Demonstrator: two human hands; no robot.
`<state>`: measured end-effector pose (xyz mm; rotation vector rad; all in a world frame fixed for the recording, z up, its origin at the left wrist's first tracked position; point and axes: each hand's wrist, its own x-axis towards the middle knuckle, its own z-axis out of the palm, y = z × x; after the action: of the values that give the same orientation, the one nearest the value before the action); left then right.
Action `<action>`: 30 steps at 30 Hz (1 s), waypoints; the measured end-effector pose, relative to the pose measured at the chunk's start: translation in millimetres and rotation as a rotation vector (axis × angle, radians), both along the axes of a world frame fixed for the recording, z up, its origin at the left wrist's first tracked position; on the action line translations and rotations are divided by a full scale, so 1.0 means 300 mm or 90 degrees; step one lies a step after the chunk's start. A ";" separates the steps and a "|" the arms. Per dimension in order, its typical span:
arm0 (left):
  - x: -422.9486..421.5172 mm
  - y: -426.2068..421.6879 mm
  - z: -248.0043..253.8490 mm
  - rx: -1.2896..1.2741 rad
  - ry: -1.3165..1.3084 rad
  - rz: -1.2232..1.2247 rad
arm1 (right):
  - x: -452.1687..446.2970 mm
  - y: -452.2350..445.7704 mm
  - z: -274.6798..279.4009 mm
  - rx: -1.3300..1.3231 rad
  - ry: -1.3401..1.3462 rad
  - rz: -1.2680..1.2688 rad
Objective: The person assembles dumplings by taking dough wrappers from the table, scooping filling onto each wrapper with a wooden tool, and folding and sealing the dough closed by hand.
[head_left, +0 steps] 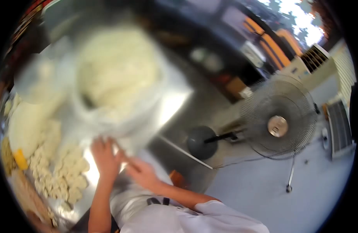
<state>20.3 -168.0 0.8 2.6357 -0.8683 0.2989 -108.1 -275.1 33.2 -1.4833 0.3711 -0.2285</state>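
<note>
My left hand [104, 157] is at the edge of a shiny metal table [173, 106], its fingers stretched forward and slightly apart. Close beside it, my right hand [143, 174] points inward, its fingertips near my left thumb; blur hides whether it grips anything. Just beyond both hands stands a large whitish bag or tub [159, 87], blurred, with a pale, crumbly-looking mass [117, 66] inside. Many small pale dough pieces [66, 174] lie to the left of my left hand. Behind them is a bigger pale heap [27, 124].
A round, blurred bowl-like thing [35, 83] is at the far left, and a yellow object [20, 159] lies by the dough pieces. To the right, a pedestal fan [278, 126] with a round base [202, 142] occupies the floor. An orange-brown object [177, 178] is near my right forearm.
</note>
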 end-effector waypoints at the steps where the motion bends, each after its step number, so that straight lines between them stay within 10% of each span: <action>1: 0.015 -0.001 -0.004 -0.032 0.013 0.003 | 0.000 -0.012 0.000 -0.056 0.049 0.019; 11: 0.007 0.166 -0.044 -0.049 0.076 0.015 | 0.052 -0.090 0.093 0.004 -0.003 0.088; 18: -0.001 0.219 0.031 -0.150 0.173 0.000 | 0.173 -0.397 0.253 -0.334 -0.026 0.072; 30: -0.100 0.235 -0.058 -1.173 1.091 0.068 | 0.503 -0.628 0.445 -1.015 -0.304 0.129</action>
<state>-9.8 -97.5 -16.6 0.5064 0.2693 -0.7241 42.7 -463.3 166.6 -2.8852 -0.5257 -0.8073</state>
